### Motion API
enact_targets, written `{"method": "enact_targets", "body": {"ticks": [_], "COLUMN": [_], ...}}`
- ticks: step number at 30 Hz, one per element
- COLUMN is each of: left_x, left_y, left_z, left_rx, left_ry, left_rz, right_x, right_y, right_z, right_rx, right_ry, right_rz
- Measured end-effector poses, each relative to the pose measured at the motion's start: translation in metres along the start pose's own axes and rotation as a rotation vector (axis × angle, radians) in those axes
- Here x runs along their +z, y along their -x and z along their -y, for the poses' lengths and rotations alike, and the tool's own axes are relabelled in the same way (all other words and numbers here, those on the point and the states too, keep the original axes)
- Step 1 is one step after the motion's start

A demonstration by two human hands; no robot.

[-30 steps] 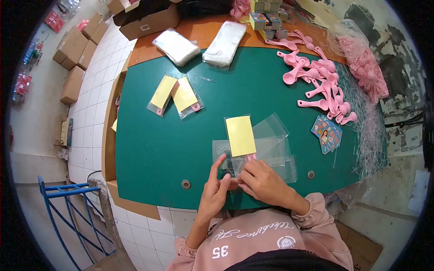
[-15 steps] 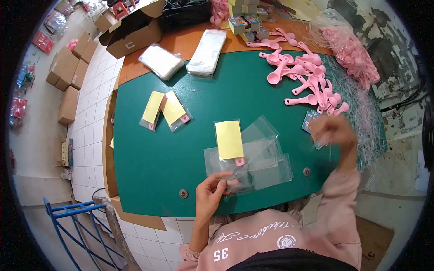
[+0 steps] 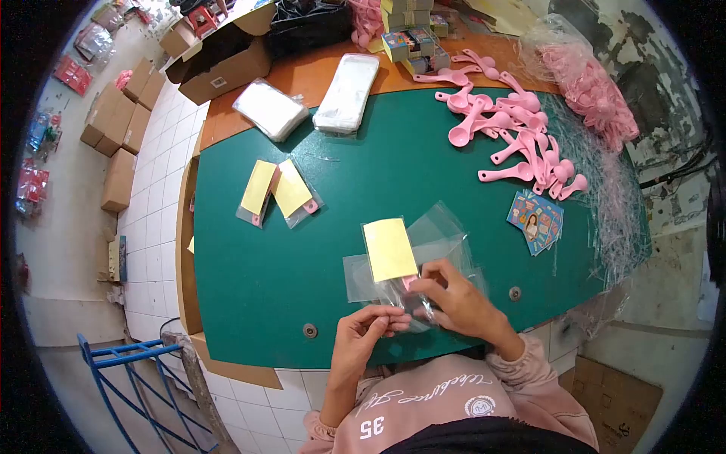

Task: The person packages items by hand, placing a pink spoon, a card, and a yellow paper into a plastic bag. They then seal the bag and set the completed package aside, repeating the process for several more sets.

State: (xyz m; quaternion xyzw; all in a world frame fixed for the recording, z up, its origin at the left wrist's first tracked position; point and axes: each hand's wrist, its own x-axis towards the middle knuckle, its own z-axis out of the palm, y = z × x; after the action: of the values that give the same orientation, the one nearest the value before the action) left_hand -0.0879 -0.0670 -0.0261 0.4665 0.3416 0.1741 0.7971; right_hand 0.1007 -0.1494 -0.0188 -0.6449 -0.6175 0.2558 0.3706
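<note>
In front of me a clear plastic bag [image 3: 394, 294] holds a yellow card [image 3: 390, 250], with a pink spoon handle [image 3: 409, 283] showing at its lower end. My left hand [image 3: 364, 333] pinches the bag's near edge, fingers closed. From the right, my right hand [image 3: 463, 304] grips the same bag beside the spoon handle, its fingers curled; part of the bag is hidden under them. Flat clear bags [image 3: 442, 227] lie fanned out beneath. Several small printed cards [image 3: 535, 222] rest to the right, below a spread of pink measuring spoons [image 3: 522, 144].
Two filled bags with yellow cards [image 3: 293, 188] lie at left on the green tabletop [image 3: 265, 280]. Stacks of clear bags [image 3: 346, 92], an open carton [image 3: 227, 72] and card bundles [image 3: 412, 44] stand at the back. A sack of pink spoons [image 3: 586, 94] sits at back right.
My right hand has come from the printed cards at right to the bag by my left hand. The cards are now uncovered. The yellow-card bag has shifted slightly and tilted.
</note>
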Motion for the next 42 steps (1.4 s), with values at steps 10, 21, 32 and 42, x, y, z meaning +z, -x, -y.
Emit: {"method": "enact_targets", "body": {"ticks": [10,21,32,42], "left_x": [-0.006,0.000,0.019,0.017], "left_y": [-0.006,-0.008,-0.008,-0.009], "left_z": [-0.004,0.003,0.009,0.014], "left_rx": [0.203,0.228,0.117,0.178], "left_ry": [-0.561,-0.519,-0.275,-0.318], "left_rz": [-0.047,-0.140,-0.416,-0.333], "right_x": [0.000,0.008,0.018,0.016], "right_y": [0.000,0.004,0.001,0.000], "right_z": [-0.009,-0.004,0.001,0.006], "right_rx": [0.005,0.491,0.545,0.489], "right_ry": [-0.235,-0.728,-0.585,-0.497], "right_rz": [0.011,0.017,-0.188,-0.195]}}
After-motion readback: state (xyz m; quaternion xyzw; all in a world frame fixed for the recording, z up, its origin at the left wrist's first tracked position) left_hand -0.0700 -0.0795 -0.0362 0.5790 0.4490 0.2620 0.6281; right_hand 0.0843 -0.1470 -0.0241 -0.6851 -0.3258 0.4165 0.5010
